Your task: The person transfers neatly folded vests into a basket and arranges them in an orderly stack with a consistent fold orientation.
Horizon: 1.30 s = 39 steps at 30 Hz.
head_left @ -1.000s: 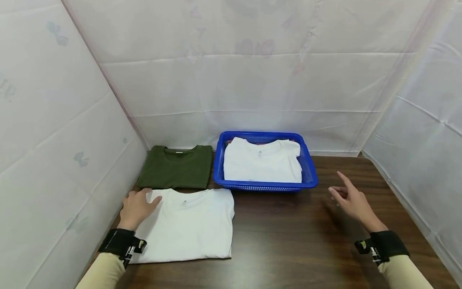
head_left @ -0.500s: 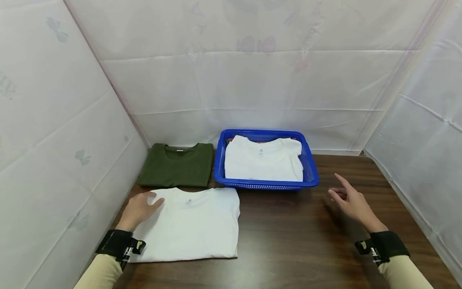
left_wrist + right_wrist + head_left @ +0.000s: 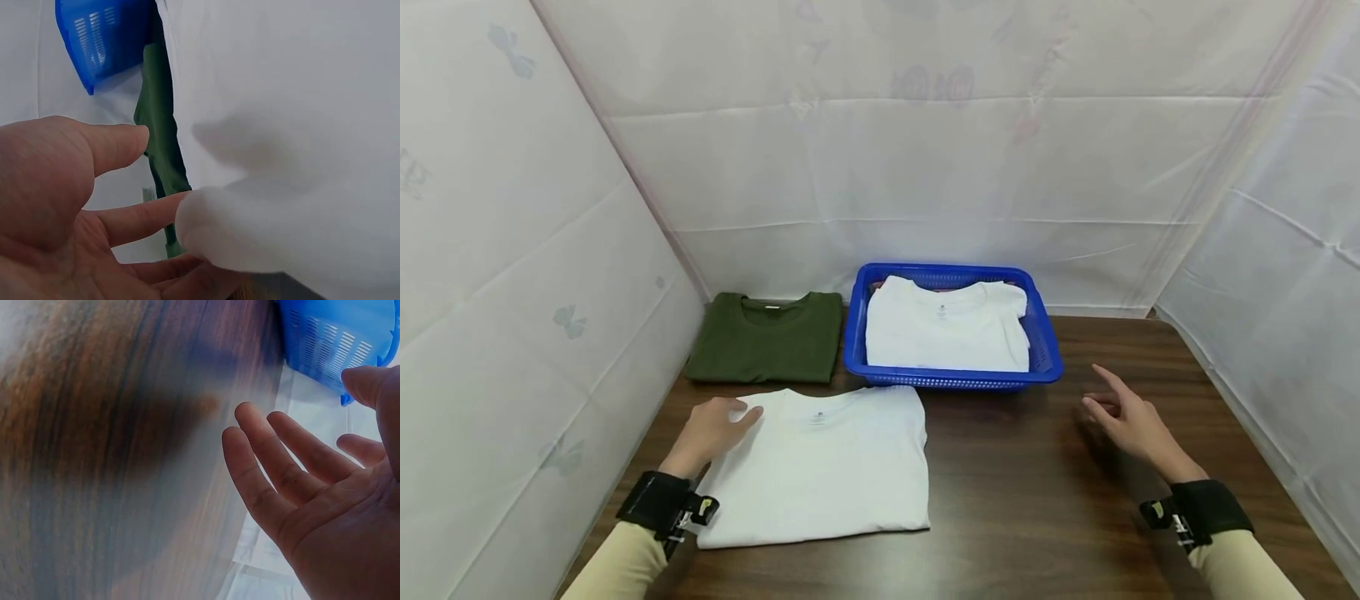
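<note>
White sheeting walled in the dark wooden bench [image 3: 1037, 508] on three sides; we saw a folded white T-shirt [image 3: 820, 467] lying flat on the near left part of the bench, its collar turned toward the back wall. Our left hand [image 3: 711, 429] lay at the shirt's upper left corner; in the left wrist view its fingers [image 3: 134, 215] reached under the cloth's edge with the thumb above it, so we took the corner as lightly pinched. Our right hand [image 3: 1131, 421] hung just above the bare wood well to the right of the shirt, apart from everything, its fingers [image 3: 262, 462] spread and relaxed, holding nothing. Behind the white shirt a folded dark green T-shirt [image 3: 765, 337] lay against the back left corner; just beside it on the right stood a blue plastic basket [image 3: 951, 381] holding another folded white shirt [image 3: 946, 335]; the basket's front rim sat close to the far edge of the shirt under our left hand. Black bands wrapped both wrists over beige sleeves.
</note>
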Available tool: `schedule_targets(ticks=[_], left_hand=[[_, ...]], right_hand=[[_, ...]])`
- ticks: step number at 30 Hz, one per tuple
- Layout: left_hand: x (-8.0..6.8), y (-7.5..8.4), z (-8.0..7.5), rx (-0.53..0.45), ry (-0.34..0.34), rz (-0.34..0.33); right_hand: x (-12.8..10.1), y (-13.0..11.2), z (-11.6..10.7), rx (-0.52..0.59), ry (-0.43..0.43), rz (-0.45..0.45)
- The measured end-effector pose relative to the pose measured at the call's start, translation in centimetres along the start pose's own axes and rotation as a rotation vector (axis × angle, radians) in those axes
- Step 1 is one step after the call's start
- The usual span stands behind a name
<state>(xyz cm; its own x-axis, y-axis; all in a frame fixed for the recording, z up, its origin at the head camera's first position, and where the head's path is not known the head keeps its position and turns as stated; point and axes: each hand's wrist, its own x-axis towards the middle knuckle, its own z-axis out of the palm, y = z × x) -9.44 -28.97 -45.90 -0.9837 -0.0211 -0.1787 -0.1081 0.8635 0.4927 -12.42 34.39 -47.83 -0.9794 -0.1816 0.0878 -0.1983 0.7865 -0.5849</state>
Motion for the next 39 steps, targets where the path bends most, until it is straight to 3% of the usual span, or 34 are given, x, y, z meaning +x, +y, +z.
schedule_targets(ticks=[16,31,39], left_hand=[[0.3,3.5,1.8,-0.054,-0.036,0.019],[0.7,6.8,4.3,-0.102,-0.006,0.017],[1.2,8.9,5.3,-0.110,0.001,0.038]], right_hand=[[0.0,-0.3,0.4,0.019,-0.052,0.042],[-0.8,-0.7,1.5,0.083,-0.146,0.114],[-0.7,-1.1,2.1,0.091,-0.189,0.086]])
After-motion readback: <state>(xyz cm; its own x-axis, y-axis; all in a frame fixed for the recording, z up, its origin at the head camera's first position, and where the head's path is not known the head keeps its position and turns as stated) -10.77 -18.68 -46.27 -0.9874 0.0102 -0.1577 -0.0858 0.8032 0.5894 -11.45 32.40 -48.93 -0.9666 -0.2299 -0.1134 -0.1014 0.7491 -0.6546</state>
